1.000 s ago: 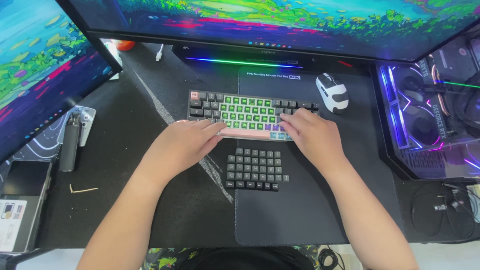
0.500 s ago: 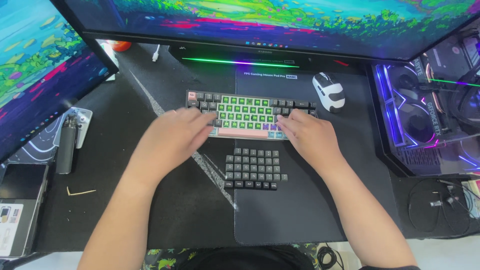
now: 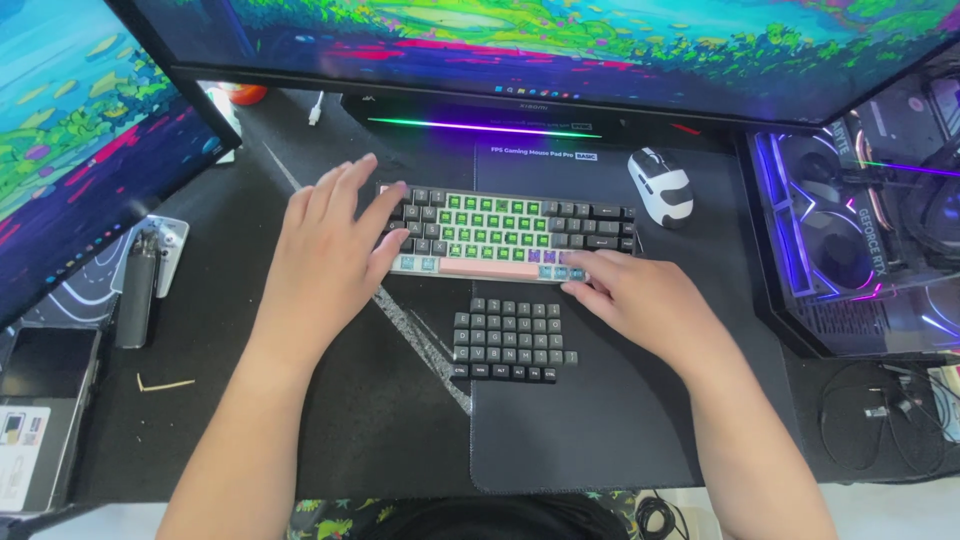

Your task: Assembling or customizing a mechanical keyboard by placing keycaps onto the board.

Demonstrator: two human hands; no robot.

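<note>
1. Risk: keycap tray (image 3: 510, 340), just below right hand (image 3: 640, 300), could get knocked by the wrist, scattering loose black caps.
2. Left hand (image 3: 330, 255): flat, fingers spread wide, holding nothing, covering left end of compact keyboard (image 3: 505, 232).
3. Right hand: loosely curled, empty, fingertips (image 3: 575, 287) touching keyboard's bottom-right edge.

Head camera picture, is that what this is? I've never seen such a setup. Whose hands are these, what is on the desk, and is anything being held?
Yes: one camera worn on a person's head looks down at their own bare hands. The left hand lies spread over the left end of a small keyboard with green, grey and pink keys. The right hand touches its lower right edge. Neither grips anything. Below lies a block of loose dark grey keycaps on a black mouse pad. A white and black mouse sits to the right.
</note>
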